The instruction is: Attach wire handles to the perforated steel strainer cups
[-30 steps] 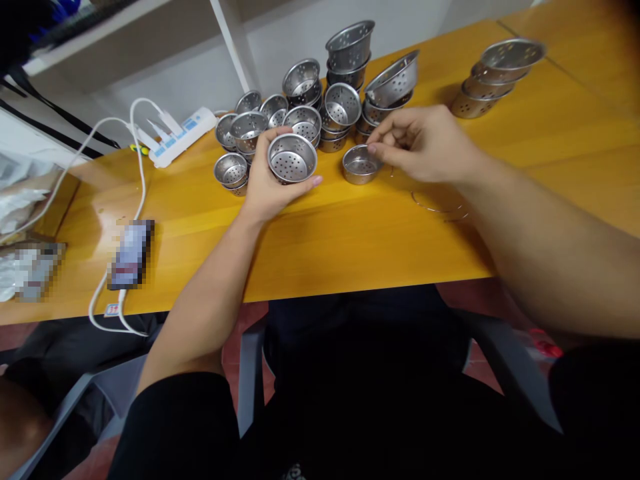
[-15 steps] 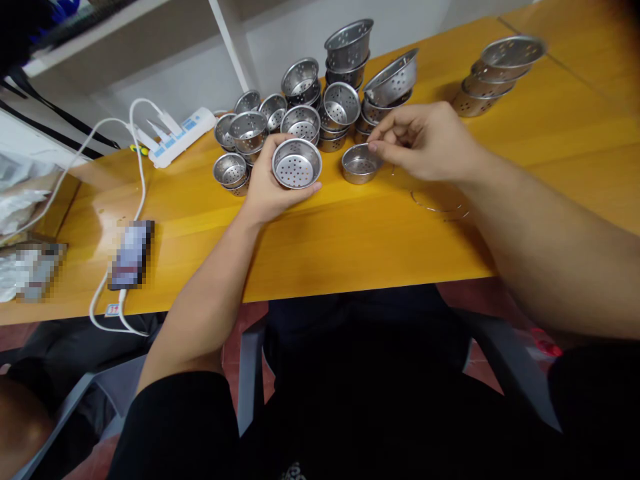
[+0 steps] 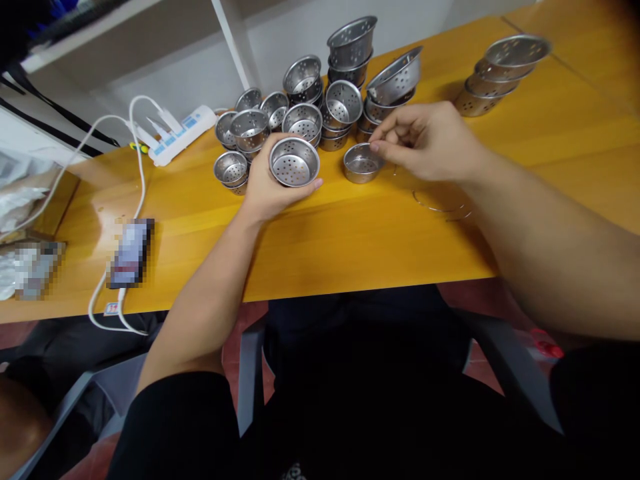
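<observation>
My left hand [image 3: 273,183] is wrapped around a perforated metal strainer cup [image 3: 295,162], holding it tilted so its holed bottom faces me. To its right a small, shallow metal dish [image 3: 361,172] stands on the table. My right hand [image 3: 420,143] is pinched, thumb and finger meeting at the dish's right rim; whatever is between the fingertips is too small to make out. Thin curved wires [image 3: 435,209] lie on the table below my right hand. Behind both hands, several perforated cups [image 3: 301,122] stand in stacks, some tilted.
Another stack of perforated cups [image 3: 483,100] leans at the back right. On the left are a white power strip [image 3: 185,137] with cables and a blurred phone [image 3: 131,253]. The wooden table's [image 3: 350,260] front edge runs close to my body. A shelf [image 3: 100,50] rises behind.
The strainer cup in my left hand has shifted very slightly left, away from the small dish. My right hand stays pinched at the dish's rim.
</observation>
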The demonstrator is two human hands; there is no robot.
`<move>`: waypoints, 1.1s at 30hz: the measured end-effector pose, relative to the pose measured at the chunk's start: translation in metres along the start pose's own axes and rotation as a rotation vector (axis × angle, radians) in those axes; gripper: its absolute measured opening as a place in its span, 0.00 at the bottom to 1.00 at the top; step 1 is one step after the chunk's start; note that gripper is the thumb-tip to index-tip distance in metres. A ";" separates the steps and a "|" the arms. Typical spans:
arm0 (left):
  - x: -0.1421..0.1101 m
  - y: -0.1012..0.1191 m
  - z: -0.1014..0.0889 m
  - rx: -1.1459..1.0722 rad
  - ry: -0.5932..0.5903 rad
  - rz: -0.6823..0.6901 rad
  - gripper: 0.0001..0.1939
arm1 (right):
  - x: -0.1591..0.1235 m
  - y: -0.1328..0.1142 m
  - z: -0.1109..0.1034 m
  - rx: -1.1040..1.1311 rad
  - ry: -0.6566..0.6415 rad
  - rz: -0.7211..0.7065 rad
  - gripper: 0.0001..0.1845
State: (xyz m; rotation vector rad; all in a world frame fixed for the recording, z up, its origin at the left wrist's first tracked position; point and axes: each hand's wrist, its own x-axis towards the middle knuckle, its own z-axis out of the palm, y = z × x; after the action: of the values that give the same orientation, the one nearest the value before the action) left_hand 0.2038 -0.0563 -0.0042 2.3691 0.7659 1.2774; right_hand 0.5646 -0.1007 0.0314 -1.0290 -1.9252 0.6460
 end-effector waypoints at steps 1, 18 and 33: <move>0.000 -0.001 0.000 0.003 0.002 -0.009 0.49 | 0.000 0.001 0.000 -0.001 -0.003 0.003 0.06; -0.002 -0.006 0.016 -0.015 0.010 -0.025 0.53 | 0.004 -0.089 0.030 0.029 0.018 -0.004 0.12; -0.004 -0.005 0.021 -0.018 -0.018 -0.027 0.59 | 0.032 -0.073 0.078 0.058 0.111 0.058 0.21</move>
State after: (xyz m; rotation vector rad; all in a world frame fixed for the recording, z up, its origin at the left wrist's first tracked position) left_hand 0.2189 -0.0555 -0.0207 2.3448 0.7749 1.2456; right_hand 0.4572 -0.1167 0.0591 -1.0652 -1.7762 0.6596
